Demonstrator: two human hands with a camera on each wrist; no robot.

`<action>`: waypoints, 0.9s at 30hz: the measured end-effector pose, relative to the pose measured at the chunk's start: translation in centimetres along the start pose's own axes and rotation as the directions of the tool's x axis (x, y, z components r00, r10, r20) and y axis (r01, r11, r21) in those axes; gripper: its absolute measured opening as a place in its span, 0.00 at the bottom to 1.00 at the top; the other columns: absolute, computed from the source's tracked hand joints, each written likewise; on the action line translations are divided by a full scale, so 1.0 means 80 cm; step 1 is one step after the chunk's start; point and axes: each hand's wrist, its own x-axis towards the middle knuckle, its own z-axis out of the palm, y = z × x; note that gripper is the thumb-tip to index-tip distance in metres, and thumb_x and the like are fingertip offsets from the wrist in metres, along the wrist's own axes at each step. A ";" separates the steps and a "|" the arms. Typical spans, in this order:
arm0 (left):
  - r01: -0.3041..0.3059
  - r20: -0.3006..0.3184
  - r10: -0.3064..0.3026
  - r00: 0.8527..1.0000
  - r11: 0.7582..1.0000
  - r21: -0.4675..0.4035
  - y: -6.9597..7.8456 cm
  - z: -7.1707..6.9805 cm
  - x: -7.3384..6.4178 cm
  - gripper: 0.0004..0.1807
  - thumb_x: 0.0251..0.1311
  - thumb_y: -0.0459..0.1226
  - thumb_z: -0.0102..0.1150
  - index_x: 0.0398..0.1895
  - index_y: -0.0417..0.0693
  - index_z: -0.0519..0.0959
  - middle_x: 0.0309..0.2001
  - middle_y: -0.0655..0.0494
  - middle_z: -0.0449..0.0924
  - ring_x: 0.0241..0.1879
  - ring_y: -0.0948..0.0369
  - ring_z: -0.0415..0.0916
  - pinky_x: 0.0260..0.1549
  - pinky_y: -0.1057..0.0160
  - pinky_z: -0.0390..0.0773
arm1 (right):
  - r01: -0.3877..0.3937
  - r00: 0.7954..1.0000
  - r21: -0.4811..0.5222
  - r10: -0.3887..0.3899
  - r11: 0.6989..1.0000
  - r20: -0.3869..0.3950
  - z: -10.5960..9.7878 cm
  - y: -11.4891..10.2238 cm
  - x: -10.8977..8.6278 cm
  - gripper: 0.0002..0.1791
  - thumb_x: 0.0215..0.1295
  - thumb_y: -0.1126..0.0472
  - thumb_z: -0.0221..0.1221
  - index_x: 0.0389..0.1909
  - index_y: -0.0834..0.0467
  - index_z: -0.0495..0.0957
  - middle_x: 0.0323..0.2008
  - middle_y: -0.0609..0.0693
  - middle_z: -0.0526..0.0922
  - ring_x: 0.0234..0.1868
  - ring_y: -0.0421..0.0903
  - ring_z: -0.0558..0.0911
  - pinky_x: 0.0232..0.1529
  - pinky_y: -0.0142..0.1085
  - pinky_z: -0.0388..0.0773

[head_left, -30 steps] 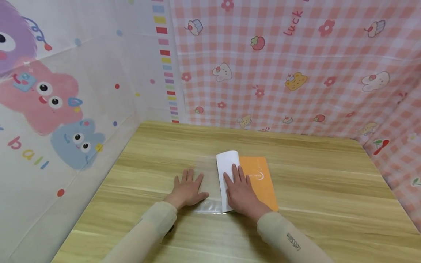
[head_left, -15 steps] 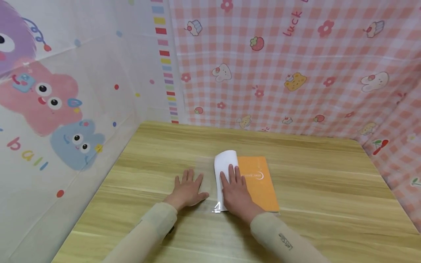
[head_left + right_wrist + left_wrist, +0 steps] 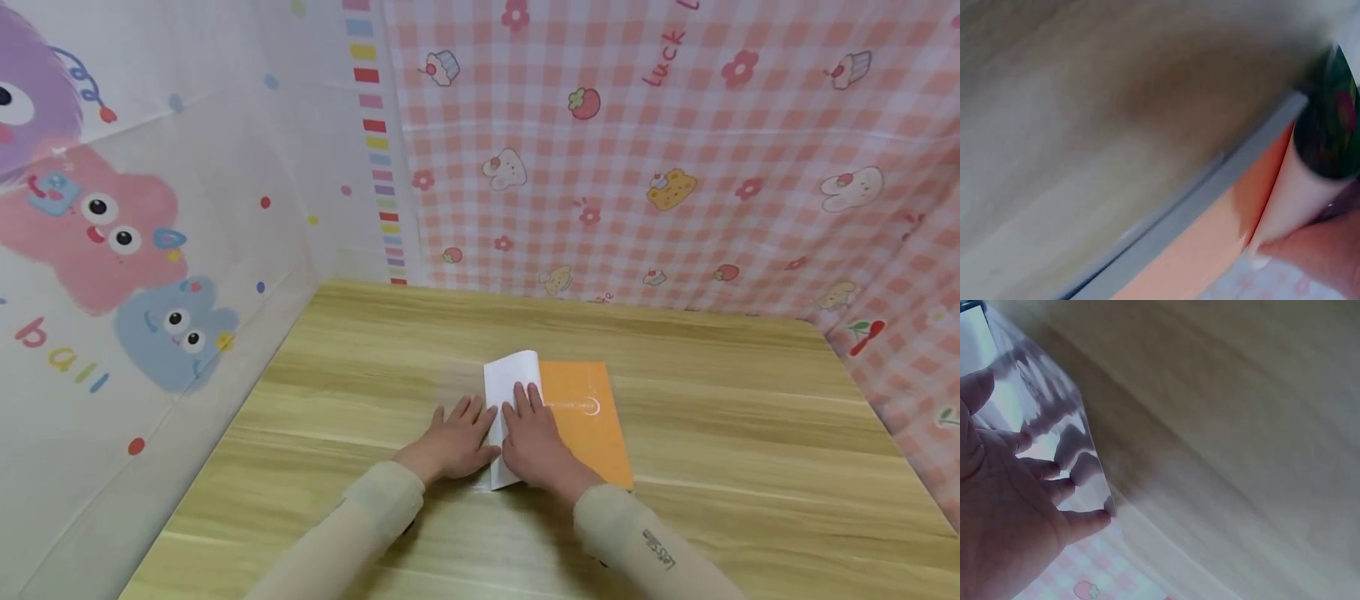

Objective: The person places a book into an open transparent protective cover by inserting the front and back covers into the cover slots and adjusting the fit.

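Observation:
A thin booklet with an orange face (image 3: 585,446) lies on the table. Its white flap (image 3: 512,371) is folded over to the left and bulges at the fold; in the right wrist view the curled flap has a dark, patterned outer side (image 3: 1332,134). My right hand (image 3: 536,443) rests flat on this flap, fingers extended. Beside it, my left hand (image 3: 459,440) lies with spread fingers over a clear plastic sheet (image 3: 1050,394), its thumb and index finger reaching the flap's left edge. How far the plastic runs under the booklet is hidden.
The wood-grain table (image 3: 735,433) extends around the booklet. Behind stands a pink checked cloth wall (image 3: 637,133), and to the left a white cloth (image 3: 247,150) with cartoon prints.
My left hand has slid right to the flap's edge. My right hand moved slightly left with the flap, showing more of the orange face.

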 end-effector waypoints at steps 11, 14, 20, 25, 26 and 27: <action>-0.026 0.003 0.026 1.000 0.998 -0.057 -0.017 -0.004 -0.003 0.36 0.70 0.44 0.54 0.77 0.43 0.56 0.77 0.42 0.51 0.76 0.46 0.45 0.68 0.35 0.49 | 0.094 0.995 -0.044 -0.092 0.995 0.042 0.000 0.033 -0.010 0.25 0.76 0.60 0.47 0.72 0.59 0.65 0.77 0.64 0.47 0.76 0.64 0.44 0.69 0.64 0.48; -0.031 0.012 0.031 0.999 0.999 -0.039 -0.017 -0.006 -0.006 0.36 0.69 0.45 0.54 0.77 0.44 0.57 0.77 0.43 0.50 0.76 0.46 0.45 0.68 0.35 0.49 | 0.070 0.997 -0.065 -0.069 0.995 0.015 0.007 0.031 -0.009 0.25 0.76 0.60 0.48 0.72 0.58 0.66 0.77 0.64 0.48 0.76 0.64 0.45 0.69 0.64 0.49; -0.025 0.013 0.025 1.000 1.000 0.001 -0.012 -0.007 -0.008 0.34 0.71 0.45 0.54 0.76 0.46 0.59 0.77 0.44 0.51 0.76 0.44 0.45 0.67 0.35 0.51 | 0.038 0.999 -0.088 -0.039 0.995 -0.007 0.018 0.019 -0.005 0.26 0.75 0.60 0.48 0.72 0.60 0.66 0.76 0.66 0.47 0.76 0.66 0.42 0.69 0.65 0.49; -0.021 0.006 0.021 1.000 1.000 0.022 -0.008 -0.008 -0.009 0.34 0.70 0.45 0.55 0.76 0.47 0.60 0.77 0.44 0.51 0.75 0.43 0.46 0.66 0.34 0.53 | 0.010 1.000 -0.091 -0.013 0.996 -0.028 0.023 0.011 -0.002 0.26 0.76 0.61 0.46 0.71 0.62 0.65 0.76 0.68 0.47 0.76 0.67 0.42 0.69 0.64 0.50; -0.019 0.007 0.019 1.000 0.999 0.027 -0.008 -0.008 -0.009 0.34 0.70 0.46 0.54 0.76 0.47 0.59 0.77 0.44 0.51 0.75 0.43 0.46 0.66 0.35 0.53 | 0.009 0.999 -0.089 -0.013 0.996 -0.037 0.025 0.010 -0.002 0.26 0.75 0.62 0.45 0.71 0.62 0.65 0.76 0.68 0.47 0.76 0.68 0.43 0.68 0.64 0.51; -0.017 0.008 0.017 1.000 0.999 0.032 -0.008 -0.007 -0.009 0.34 0.70 0.46 0.54 0.76 0.47 0.59 0.77 0.45 0.51 0.75 0.44 0.46 0.67 0.35 0.53 | 0.008 0.999 -0.085 -0.012 0.996 -0.046 0.026 0.009 -0.002 0.26 0.75 0.62 0.46 0.71 0.63 0.66 0.76 0.68 0.48 0.75 0.68 0.43 0.68 0.64 0.52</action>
